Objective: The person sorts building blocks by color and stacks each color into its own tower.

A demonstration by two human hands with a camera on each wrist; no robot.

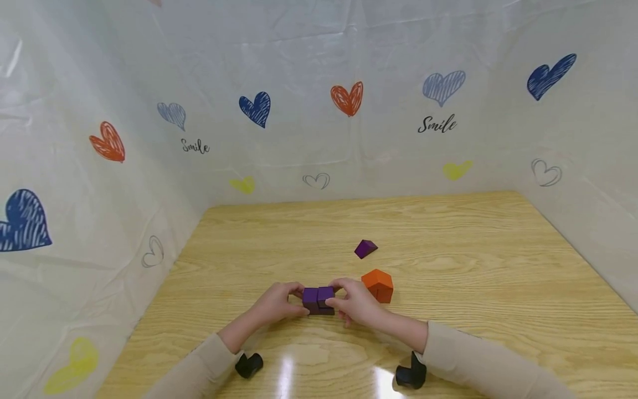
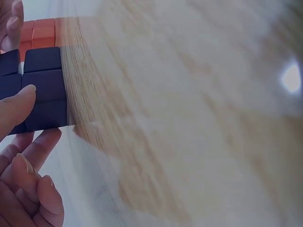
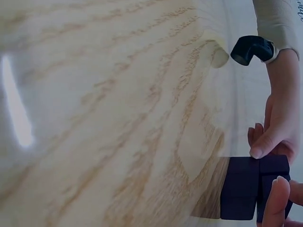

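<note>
Purple cube-shaped blocks (image 1: pixel 310 299) sit pressed together near the middle front of the table, in the head view. My left hand (image 1: pixel 279 302) grips their left side between thumb and fingers. From the right, my right hand (image 1: pixel 360 303) pinches the upper right block (image 1: pixel 325 296), its thumb on the near face. A narrow seam parts the left and right blocks. In the left wrist view the thumb lies across the dark purple blocks (image 2: pixel 45 85), with fingertips at the opposite edge. The right wrist view shows both hands touching the same blocks (image 3: pixel 240 189).
An orange block shape (image 1: pixel 380 284) with a peaked top stands just beyond my right hand. Farther back lies a purple wedge-like piece (image 1: pixel 366 248). Black cylindrical fittings (image 1: pixel 249 366) hang at both wrists. White sheeting (image 1: pixel 299 149) with printed hearts borders the wooden table (image 1: pixel 448 249).
</note>
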